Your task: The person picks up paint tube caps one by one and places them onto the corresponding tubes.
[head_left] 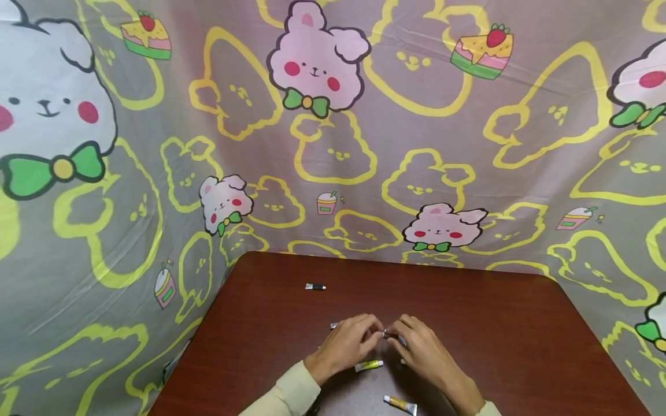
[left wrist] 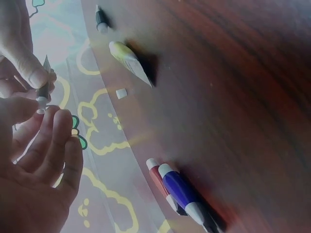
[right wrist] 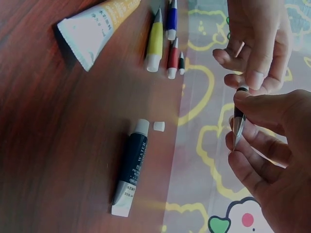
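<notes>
My right hand (head_left: 424,349) holds a small dark paint tube (right wrist: 238,119) between thumb and fingers, its silver crimped end pointing back toward the palm. Meeting it from the other side, my left hand (head_left: 346,341) pinches the tube's white tip with curled fingers. In the left wrist view the white tip of the dark tube (left wrist: 43,92) shows between the two hands, above the table. Whether a cap sits on that tip is hard to tell. On the tabletop below lies a loose white cap (right wrist: 158,126), close to a dark blue paint tube (right wrist: 133,160).
A yellow tube (head_left: 370,365) and an ochre tube (head_left: 400,403) lie nearer me. Farther back is a black tube (head_left: 315,286). Red (left wrist: 158,174) and blue-violet (left wrist: 180,187) tubes lie side by side. Patterned cloth (head_left: 333,144) surrounds the brown table (head_left: 494,312).
</notes>
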`<action>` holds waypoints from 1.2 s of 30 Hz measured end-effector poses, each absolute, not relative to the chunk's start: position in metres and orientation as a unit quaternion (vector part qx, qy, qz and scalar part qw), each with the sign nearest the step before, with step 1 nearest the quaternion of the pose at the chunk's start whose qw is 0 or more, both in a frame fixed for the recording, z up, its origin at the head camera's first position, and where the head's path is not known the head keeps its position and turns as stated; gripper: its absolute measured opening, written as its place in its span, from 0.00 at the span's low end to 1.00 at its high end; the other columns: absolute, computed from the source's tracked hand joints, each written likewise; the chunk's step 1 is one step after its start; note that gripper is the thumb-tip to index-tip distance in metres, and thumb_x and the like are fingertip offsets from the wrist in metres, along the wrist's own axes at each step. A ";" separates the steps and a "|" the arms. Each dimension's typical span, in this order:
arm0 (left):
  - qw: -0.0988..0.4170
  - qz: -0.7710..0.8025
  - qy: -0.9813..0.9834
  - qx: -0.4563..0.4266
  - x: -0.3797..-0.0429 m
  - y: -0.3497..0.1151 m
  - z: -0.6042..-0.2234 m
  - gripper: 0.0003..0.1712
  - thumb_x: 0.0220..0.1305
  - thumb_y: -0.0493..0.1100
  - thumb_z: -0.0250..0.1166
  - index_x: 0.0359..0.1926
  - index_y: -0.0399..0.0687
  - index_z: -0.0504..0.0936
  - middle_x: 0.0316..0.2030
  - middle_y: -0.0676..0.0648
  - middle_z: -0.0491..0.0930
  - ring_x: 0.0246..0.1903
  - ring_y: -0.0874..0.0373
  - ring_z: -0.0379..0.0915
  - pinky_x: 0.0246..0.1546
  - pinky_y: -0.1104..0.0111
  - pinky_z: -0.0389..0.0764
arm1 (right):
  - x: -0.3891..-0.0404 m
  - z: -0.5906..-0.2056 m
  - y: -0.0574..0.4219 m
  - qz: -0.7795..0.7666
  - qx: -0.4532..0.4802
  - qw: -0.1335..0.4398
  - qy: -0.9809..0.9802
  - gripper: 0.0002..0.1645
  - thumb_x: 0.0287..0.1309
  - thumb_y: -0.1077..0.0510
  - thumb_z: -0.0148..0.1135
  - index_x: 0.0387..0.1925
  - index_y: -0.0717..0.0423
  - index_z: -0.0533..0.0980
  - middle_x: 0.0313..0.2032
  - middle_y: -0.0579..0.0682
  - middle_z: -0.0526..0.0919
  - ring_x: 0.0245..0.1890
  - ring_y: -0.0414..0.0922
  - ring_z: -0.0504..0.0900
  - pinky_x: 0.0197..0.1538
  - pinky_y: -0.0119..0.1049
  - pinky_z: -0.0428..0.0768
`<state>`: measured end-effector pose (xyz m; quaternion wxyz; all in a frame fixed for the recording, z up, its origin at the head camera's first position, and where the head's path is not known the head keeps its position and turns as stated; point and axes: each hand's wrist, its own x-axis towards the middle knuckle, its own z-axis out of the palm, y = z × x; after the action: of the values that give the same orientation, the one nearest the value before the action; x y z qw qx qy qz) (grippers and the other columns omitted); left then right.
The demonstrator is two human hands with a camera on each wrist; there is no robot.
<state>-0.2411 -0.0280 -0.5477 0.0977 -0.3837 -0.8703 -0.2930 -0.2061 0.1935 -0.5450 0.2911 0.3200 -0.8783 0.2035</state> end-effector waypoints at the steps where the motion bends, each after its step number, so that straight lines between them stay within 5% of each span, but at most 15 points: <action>1: 0.095 -0.294 -0.871 -0.382 -0.241 -0.028 -0.547 0.03 0.78 0.44 0.68 0.48 0.54 0.86 0.39 0.56 0.87 0.35 0.73 0.79 0.37 0.84 0.75 | -0.206 -0.545 0.194 0.205 0.321 0.293 -0.877 0.15 0.51 0.65 0.84 0.37 0.50 0.85 0.36 0.40 0.82 0.36 0.36 0.79 0.38 0.34 0.81; 10: 0.103 -0.293 -0.866 -0.393 -0.241 -0.028 -0.546 0.02 0.78 0.45 0.68 0.46 0.53 0.86 0.39 0.56 0.88 0.36 0.73 0.78 0.39 0.84 0.76 | -0.205 -0.546 0.195 0.208 0.333 0.293 -0.872 0.13 0.56 0.64 0.81 0.39 0.52 0.84 0.38 0.41 0.82 0.37 0.37 0.79 0.39 0.34 0.80; 18: 0.158 -0.262 -0.848 -0.432 -0.243 -0.027 -0.549 0.02 0.75 0.40 0.70 0.42 0.50 0.84 0.38 0.55 0.86 0.38 0.59 0.83 0.47 0.68 0.83 | -0.207 -0.547 0.193 0.147 0.363 0.328 -0.859 0.10 0.59 0.63 0.73 0.41 0.56 0.81 0.36 0.44 0.79 0.35 0.43 0.77 0.40 0.40 0.80; 20: 0.170 -0.256 -0.845 -0.437 -0.243 -0.027 -0.549 0.04 0.74 0.40 0.71 0.42 0.51 0.83 0.37 0.55 0.86 0.38 0.60 0.82 0.47 0.68 0.83 | -0.207 -0.547 0.193 0.134 0.366 0.338 -0.857 0.04 0.71 0.60 0.67 0.41 0.57 0.80 0.36 0.45 0.78 0.35 0.44 0.77 0.39 0.41 0.79; 24: 0.180 -0.249 -0.842 -0.443 -0.244 -0.027 -0.550 0.04 0.74 0.40 0.71 0.42 0.51 0.83 0.37 0.55 0.85 0.39 0.62 0.81 0.48 0.68 0.83 | -0.209 -0.548 0.194 0.136 0.374 0.338 -0.853 0.15 0.85 0.54 0.52 0.41 0.57 0.80 0.36 0.45 0.78 0.34 0.43 0.76 0.39 0.39 0.78; 28: 0.180 -0.253 -0.844 -0.438 -0.246 -0.027 -0.551 0.02 0.78 0.43 0.68 0.43 0.51 0.85 0.40 0.56 0.88 0.42 0.63 0.83 0.50 0.69 0.84 | -0.211 -0.546 0.196 0.153 0.375 0.319 -0.857 0.03 0.71 0.61 0.68 0.42 0.56 0.81 0.37 0.44 0.80 0.37 0.41 0.77 0.41 0.37 0.79; 31: 0.177 -0.256 -0.848 -0.428 -0.247 -0.028 -0.552 0.03 0.78 0.44 0.68 0.46 0.52 0.86 0.42 0.56 0.89 0.43 0.63 0.84 0.49 0.69 0.84 | -0.212 -0.544 0.199 0.165 0.363 0.302 -0.866 0.13 0.57 0.66 0.78 0.42 0.55 0.82 0.38 0.43 0.81 0.38 0.40 0.78 0.41 0.37 0.80; 36: 0.163 -0.263 -0.858 -0.410 -0.248 -0.030 -0.552 0.04 0.76 0.44 0.70 0.48 0.54 0.87 0.43 0.56 0.89 0.42 0.61 0.85 0.46 0.68 0.84 | -0.215 -0.541 0.204 0.161 0.339 0.289 -0.881 0.16 0.54 0.66 0.82 0.40 0.53 0.83 0.39 0.42 0.82 0.38 0.39 0.79 0.41 0.39 0.81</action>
<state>-0.2482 -0.0298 -0.5521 0.1633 -0.4100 -0.8579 -0.2633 -0.2153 0.2043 -0.5412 0.2885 0.3387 -0.8809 0.1615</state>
